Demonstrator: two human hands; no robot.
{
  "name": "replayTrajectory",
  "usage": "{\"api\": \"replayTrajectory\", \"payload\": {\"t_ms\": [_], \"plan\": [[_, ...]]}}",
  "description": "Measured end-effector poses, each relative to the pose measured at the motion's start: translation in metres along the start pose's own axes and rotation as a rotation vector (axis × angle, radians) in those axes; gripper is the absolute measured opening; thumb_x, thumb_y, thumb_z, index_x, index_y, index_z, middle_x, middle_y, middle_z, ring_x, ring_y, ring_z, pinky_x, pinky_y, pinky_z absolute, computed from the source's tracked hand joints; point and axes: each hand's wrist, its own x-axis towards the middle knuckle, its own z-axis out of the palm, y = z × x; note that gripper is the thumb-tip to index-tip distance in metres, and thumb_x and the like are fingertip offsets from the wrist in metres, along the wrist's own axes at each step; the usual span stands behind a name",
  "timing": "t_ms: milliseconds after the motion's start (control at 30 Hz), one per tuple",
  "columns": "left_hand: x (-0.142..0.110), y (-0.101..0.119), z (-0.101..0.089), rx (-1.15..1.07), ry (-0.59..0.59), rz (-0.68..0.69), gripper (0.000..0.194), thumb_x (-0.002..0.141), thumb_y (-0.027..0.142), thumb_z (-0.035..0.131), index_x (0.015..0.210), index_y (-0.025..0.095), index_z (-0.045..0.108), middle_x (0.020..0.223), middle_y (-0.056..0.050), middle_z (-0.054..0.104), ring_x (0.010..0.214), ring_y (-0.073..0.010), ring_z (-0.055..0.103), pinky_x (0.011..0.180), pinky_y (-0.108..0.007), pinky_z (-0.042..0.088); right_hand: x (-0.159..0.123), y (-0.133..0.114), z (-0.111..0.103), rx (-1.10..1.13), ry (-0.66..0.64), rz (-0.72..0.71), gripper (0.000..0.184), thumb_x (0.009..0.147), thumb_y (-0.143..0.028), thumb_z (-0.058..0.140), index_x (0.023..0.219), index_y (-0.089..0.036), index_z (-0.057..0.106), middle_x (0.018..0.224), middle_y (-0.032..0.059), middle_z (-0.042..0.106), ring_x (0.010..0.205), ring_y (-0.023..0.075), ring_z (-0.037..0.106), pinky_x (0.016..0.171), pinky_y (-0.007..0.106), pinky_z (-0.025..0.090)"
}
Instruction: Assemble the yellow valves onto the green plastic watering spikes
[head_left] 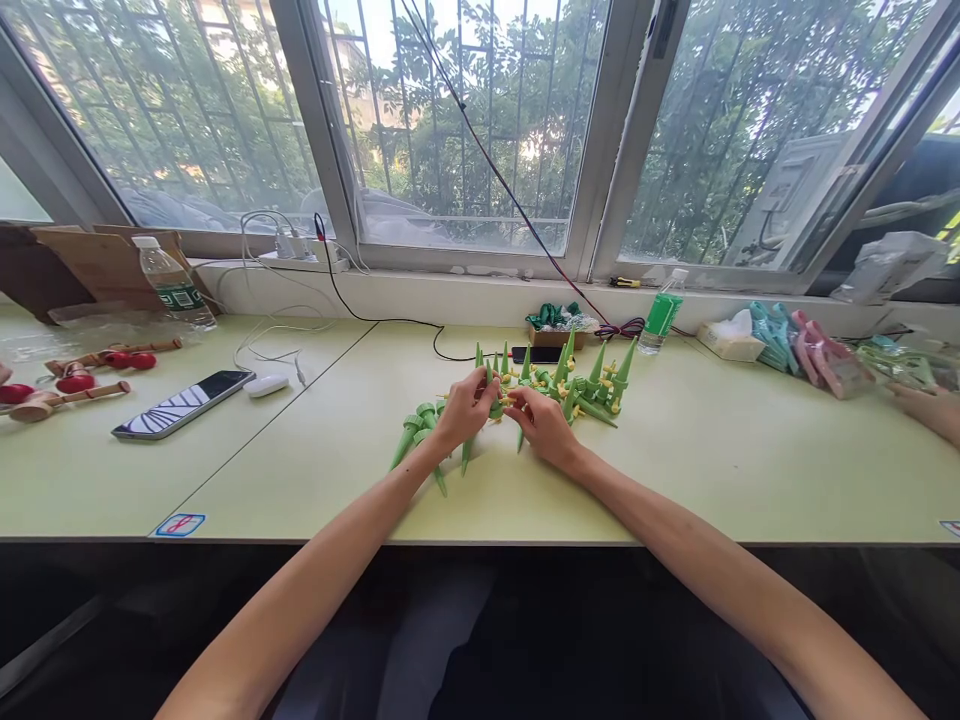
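Note:
In the head view, my left hand (471, 405) is closed around a green plastic watering spike (489, 373), its pointed end sticking up past the fingers. My right hand (546, 428) meets it from the right, thumb and fingers pinched on a small yellow valve (507, 401) at the spike. The exact contact is partly hidden by the fingers. Green spikes with yellow valves (596, 385) stand and lie in a cluster behind and right of my hands. More green spikes (411, 432) lie to the left, beside my left wrist.
A phone (184, 405) and white earbud case (267, 386) lie left, near kendamas (75, 385). Bottles (661, 315), a small box (559, 325), a tissue pack (731, 335) and pink and blue plastic items (821, 350) line the back. Another person's hand (930, 408) is at the right edge.

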Motion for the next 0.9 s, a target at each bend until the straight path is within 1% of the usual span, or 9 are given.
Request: {"api": "replayTrajectory", "payload": {"t_ms": [100, 200, 367, 500, 633, 733, 900], "plan": [[0.0010, -0.0005, 0.0000, -0.031, -0.002, -0.051, 0.029, 0.093, 0.046, 0.049, 0.089, 0.018, 0.055, 0.075, -0.001, 0.066, 0.052, -0.0088, 0.048, 0.051, -0.023, 0.040, -0.0001, -0.0034, -0.0010, 0.011, -0.007, -0.016, 0.020, 0.095, -0.031, 0.059, 0.109, -0.018, 0.060, 0.086, 0.0046, 0.067, 0.065, 0.0151, 0.057, 0.066, 0.027, 0.044], [0.0021, -0.0028, 0.0003, -0.067, 0.004, -0.085, 0.028, 0.093, 0.045, 0.049, 0.089, 0.018, 0.055, 0.073, 0.000, 0.065, 0.047, -0.0077, 0.043, 0.047, -0.023, 0.037, -0.0007, -0.0071, -0.0020, 0.057, -0.028, -0.015, 0.025, 0.094, -0.032, 0.060, 0.115, -0.019, 0.057, 0.085, 0.0029, 0.067, 0.059, 0.0133, 0.053, 0.064, 0.027, 0.044], [0.0028, -0.0049, 0.0000, -0.080, 0.010, -0.103, 0.028, 0.092, 0.044, 0.049, 0.087, 0.018, 0.055, 0.071, 0.000, 0.064, 0.045, -0.0069, 0.039, 0.045, -0.023, 0.035, -0.0014, -0.0046, -0.0006, 0.079, -0.029, -0.029, 0.021, 0.094, -0.031, 0.059, 0.110, -0.019, 0.055, 0.086, 0.0033, 0.067, 0.060, 0.0134, 0.054, 0.062, 0.026, 0.043], [0.0020, -0.0044, -0.0005, -0.050, 0.008, -0.084, 0.027, 0.092, 0.044, 0.049, 0.087, 0.018, 0.055, 0.072, -0.001, 0.064, 0.047, -0.0078, 0.042, 0.046, -0.023, 0.036, -0.0013, -0.0001, 0.0010, 0.062, -0.023, -0.035, 0.017, 0.094, -0.029, 0.059, 0.107, -0.019, 0.056, 0.086, 0.0036, 0.067, 0.063, 0.0143, 0.056, 0.062, 0.026, 0.042], [0.0001, -0.0019, -0.0007, -0.036, -0.005, -0.063, 0.027, 0.093, 0.044, 0.050, 0.086, 0.018, 0.054, 0.071, 0.000, 0.063, 0.049, -0.0083, 0.044, 0.048, -0.022, 0.036, -0.0012, -0.0008, 0.0003, 0.038, -0.023, -0.030, 0.014, 0.094, -0.030, 0.059, 0.102, -0.019, 0.056, 0.083, 0.0033, 0.066, 0.063, 0.0149, 0.055, 0.062, 0.026, 0.040], [-0.0015, 0.0015, -0.0009, 0.002, -0.018, -0.025, 0.031, 0.095, 0.046, 0.049, 0.080, 0.019, 0.051, 0.069, 0.000, 0.062, 0.050, -0.0081, 0.044, 0.049, -0.022, 0.036, -0.0009, -0.0031, -0.0009, 0.010, -0.022, -0.022, 0.012, 0.095, -0.032, 0.057, 0.095, -0.020, 0.056, 0.076, 0.0020, 0.064, 0.062, 0.0152, 0.054, 0.063, 0.026, 0.039], [-0.0033, 0.0032, -0.0014, 0.073, -0.042, 0.052, 0.035, 0.098, 0.046, 0.043, 0.075, 0.019, 0.047, 0.063, 0.002, 0.055, 0.050, -0.0078, 0.038, 0.051, -0.022, 0.032, -0.0003, -0.0055, -0.0018, -0.006, -0.039, 0.015, 0.018, 0.097, -0.035, 0.052, 0.087, -0.021, 0.055, 0.069, -0.0001, 0.060, 0.059, 0.0141, 0.049, 0.061, 0.025, 0.036]]}}
